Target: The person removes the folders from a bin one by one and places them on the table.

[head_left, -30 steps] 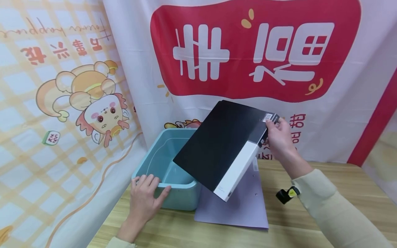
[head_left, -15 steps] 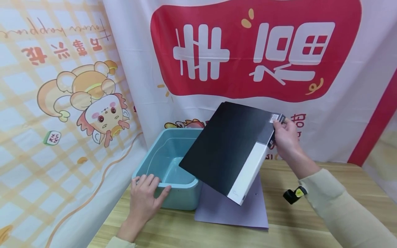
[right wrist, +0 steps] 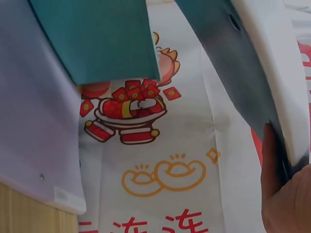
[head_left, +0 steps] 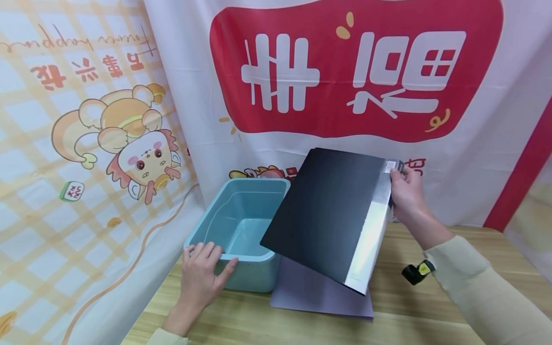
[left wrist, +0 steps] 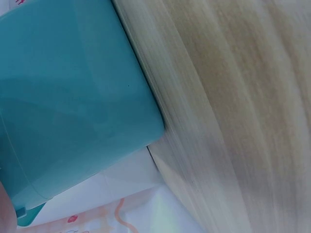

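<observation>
My right hand (head_left: 405, 194) grips the top corner of a black folder (head_left: 327, 213) with a white spine, holding it tilted in the air over the right side of a teal plastic bin (head_left: 233, 230). The right wrist view shows my thumb (right wrist: 272, 165) on the folder's edge (right wrist: 233, 73). My left hand (head_left: 200, 270) rests with fingers laid on the near rim of the bin, whose outer wall (left wrist: 73, 107) fills the left wrist view. A lilac folder (head_left: 319, 292) lies flat on the wooden table (head_left: 409, 306) under the black one.
The bin stands at the table's left end, against a printed cloth backdrop (head_left: 345, 72) that hangs close behind. More patterned cloth (head_left: 86, 167) drapes at the left. A small black and yellow device (head_left: 416, 271) is strapped at my right wrist.
My right hand has carried the black folder to the right and slightly down, away from the bin, turning its spine more edge-on. The left hand has stayed on the bin's rim.
</observation>
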Demonstrator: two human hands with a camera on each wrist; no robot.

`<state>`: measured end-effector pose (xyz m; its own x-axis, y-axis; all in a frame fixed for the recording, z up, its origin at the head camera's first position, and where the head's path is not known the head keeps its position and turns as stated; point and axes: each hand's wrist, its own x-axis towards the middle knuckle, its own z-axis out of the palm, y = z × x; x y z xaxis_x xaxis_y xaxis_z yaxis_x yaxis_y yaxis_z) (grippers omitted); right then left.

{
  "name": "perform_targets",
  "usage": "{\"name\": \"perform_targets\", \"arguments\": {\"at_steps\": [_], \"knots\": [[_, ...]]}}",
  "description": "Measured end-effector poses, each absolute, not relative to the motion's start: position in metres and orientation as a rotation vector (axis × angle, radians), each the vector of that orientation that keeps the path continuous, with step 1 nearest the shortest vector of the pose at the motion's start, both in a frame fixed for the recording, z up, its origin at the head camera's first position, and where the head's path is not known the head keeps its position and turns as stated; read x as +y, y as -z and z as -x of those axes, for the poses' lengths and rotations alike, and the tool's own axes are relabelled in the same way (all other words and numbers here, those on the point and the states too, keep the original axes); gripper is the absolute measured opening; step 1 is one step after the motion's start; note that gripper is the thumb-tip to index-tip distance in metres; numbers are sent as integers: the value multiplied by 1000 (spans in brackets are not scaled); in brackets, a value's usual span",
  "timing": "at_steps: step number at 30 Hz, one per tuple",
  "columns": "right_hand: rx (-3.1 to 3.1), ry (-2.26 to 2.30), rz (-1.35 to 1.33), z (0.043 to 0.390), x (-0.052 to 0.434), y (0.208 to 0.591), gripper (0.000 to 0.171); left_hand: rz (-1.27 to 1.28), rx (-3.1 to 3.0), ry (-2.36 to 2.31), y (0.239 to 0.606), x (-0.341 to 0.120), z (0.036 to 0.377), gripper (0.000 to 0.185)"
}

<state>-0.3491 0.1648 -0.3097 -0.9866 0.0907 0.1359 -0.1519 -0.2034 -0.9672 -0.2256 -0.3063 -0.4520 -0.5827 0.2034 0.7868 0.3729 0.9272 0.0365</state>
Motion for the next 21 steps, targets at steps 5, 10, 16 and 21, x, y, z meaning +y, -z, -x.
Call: {"name": "perform_targets", "arguments": {"at_steps": [5, 10, 16, 21], "knots": [[-1916, -2287, -7, 351, 173, 313, 57, 411, -2206, 253, 451, -306, 226, 45], [-1983, -2160, 100, 352, 180, 316, 56, 415, -2199, 258, 451, -305, 225, 45], [-2139, -2027, 177, 353, 189, 319, 60, 413, -2201, 263, 451, -305, 225, 45], [-2105, -2050, 156, 354, 198, 324, 61, 413, -2202, 262, 452, -305, 225, 45]]}}
